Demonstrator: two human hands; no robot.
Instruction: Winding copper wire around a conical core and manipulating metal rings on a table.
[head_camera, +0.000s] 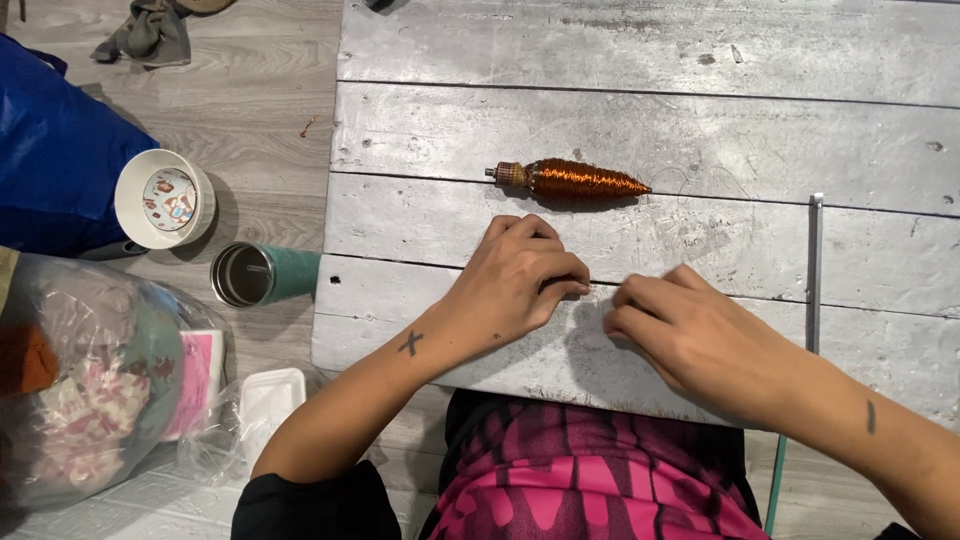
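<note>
Copper-wire spindle (570, 179) lies beyond both hands (520, 280) (690, 335), fingers pinched narrow, perhaps on unseen wire.

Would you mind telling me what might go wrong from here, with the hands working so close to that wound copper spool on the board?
1. The copper spool lies loose on its tapered side on the painted board; a tug or nudge might roll it.
2. The left hand and right hand pinch together something too fine to see; if it is wire, it may kink or snap.
3. The thin metal rod lies beside the right forearm and could be swept off.
</note>
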